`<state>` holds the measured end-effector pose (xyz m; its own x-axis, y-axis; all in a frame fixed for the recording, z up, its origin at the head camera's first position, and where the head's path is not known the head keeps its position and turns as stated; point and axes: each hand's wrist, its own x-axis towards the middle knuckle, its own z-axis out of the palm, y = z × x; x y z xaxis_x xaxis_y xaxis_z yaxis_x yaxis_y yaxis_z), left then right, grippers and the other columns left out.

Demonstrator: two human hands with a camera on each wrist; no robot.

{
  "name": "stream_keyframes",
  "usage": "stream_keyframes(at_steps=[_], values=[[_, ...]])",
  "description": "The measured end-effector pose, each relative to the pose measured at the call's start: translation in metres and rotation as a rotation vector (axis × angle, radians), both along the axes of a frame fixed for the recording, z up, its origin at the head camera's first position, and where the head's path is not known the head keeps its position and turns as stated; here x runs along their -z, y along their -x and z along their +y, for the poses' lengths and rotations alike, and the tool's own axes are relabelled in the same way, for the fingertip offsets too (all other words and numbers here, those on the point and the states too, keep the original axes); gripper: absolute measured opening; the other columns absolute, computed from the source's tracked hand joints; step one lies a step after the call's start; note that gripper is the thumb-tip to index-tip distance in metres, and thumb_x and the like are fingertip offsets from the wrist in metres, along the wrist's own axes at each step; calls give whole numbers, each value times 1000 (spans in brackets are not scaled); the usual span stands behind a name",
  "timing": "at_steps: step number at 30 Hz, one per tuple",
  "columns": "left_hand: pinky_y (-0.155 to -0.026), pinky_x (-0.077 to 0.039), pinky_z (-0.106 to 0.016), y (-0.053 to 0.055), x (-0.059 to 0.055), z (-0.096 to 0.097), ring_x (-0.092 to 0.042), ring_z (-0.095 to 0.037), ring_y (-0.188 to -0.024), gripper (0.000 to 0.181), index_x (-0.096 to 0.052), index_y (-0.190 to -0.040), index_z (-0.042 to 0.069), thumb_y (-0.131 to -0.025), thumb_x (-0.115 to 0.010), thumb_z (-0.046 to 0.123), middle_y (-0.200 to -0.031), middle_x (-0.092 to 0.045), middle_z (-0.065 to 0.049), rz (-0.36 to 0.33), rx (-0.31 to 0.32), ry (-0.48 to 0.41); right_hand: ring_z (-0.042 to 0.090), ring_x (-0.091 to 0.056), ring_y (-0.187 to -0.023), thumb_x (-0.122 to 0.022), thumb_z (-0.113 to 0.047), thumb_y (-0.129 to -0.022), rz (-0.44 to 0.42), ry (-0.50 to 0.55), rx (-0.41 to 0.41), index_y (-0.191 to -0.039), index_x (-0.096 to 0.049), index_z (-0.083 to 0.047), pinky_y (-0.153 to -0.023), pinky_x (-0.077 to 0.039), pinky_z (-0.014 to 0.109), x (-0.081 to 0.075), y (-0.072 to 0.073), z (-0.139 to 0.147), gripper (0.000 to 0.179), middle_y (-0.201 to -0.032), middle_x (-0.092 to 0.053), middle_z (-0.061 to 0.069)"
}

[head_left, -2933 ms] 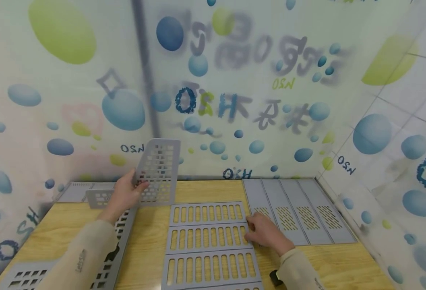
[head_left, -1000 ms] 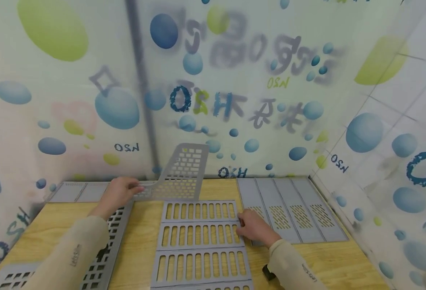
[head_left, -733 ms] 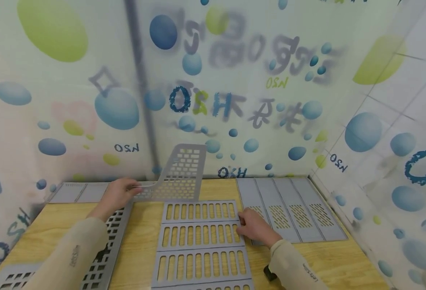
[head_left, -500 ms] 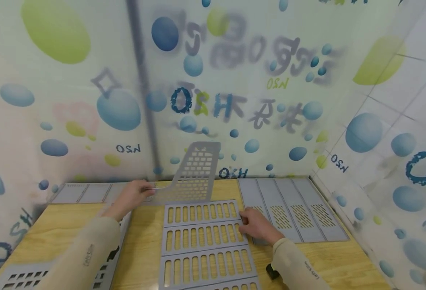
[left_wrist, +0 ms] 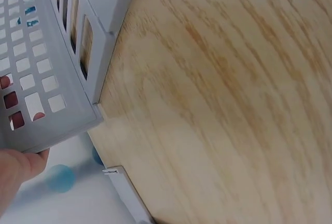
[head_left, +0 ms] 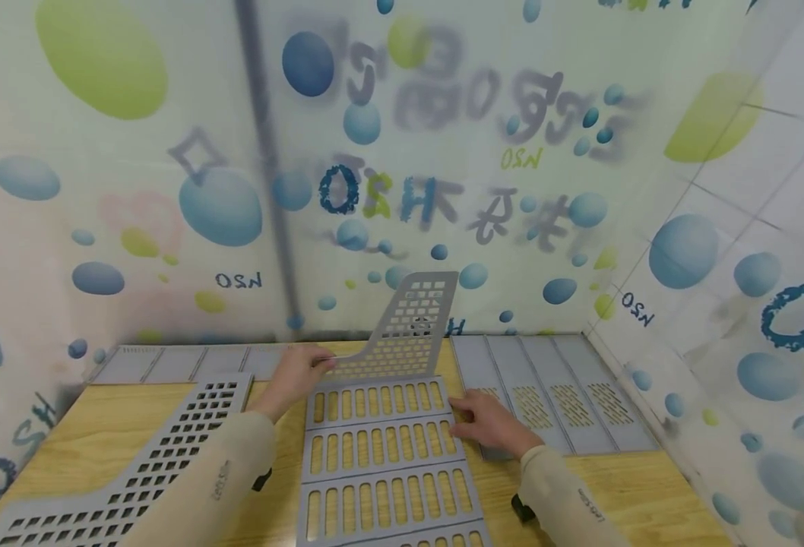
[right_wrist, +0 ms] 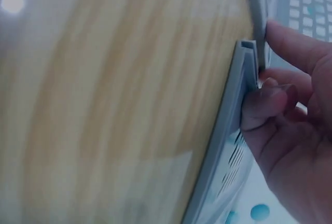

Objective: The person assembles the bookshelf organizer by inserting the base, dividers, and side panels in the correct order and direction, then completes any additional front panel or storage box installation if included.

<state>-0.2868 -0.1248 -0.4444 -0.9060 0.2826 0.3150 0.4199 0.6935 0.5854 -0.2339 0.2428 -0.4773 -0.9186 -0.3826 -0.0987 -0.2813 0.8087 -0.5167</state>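
Note:
My left hand (head_left: 299,376) grips the narrow end of a grey L-shaped plastic panel (head_left: 441,327) with rectangular holes, thumb in front. It stands upright at the far end of a grey slotted panel (head_left: 381,422), overlapping it in the head view. In the left wrist view the fingertips (left_wrist: 10,99) show through the holes. My right hand (head_left: 487,419) holds the slotted panel's right edge with bent fingers. In the right wrist view its fingers sit at that edge, close beside a plain grey panel with slits (right_wrist: 231,167).
A matching perforated L-shaped panel (head_left: 53,505) lies at the left. Along the back left edge lies a row of flat grey sections (head_left: 176,365). At the right lies a grey panel with slits (head_left: 466,365). A bubble-printed curtain (head_left: 388,152) closes off the back of the wooden table (head_left: 279,471).
My left hand has carried the upright perforated panel to the right, towards the slotted panel. More of the other perforated panel now shows at the left. My right hand stays at the same edge.

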Motion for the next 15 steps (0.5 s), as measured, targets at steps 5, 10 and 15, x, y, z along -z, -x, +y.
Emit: stream_keyframes(at_steps=[5,10,15], values=[[-82,-57,-51,0,1,5,-71,-33,-91,11,-78,-99,1,-98,-69,5,-97,-76,-13,-13,-5,-18,54,-39,-140,-72,-23,-99,-39,-19,-7,-147,-55,-3,-112,-37,65,-5,-2,9,55,-152,-40,36],[-82,-57,-50,1,-1,9,-70,-31,-91,12,-77,-98,0,-99,-67,6,-97,-75,-12,-40,-8,-35,52,-44,-136,-72,-25,-99,-55,-9,-15,-147,-56,-3,-109,-40,63,-6,-2,10,55,-148,-43,35],[-80,-57,-49,1,-3,17,-70,-30,-91,11,-77,-101,-1,-99,-67,4,-98,-75,-13,-49,-5,-51,42,-53,-120,-71,-27,-99,-73,-1,-32,-148,-55,-3,-99,-46,57,-7,-2,9,56,-137,-50,28]])
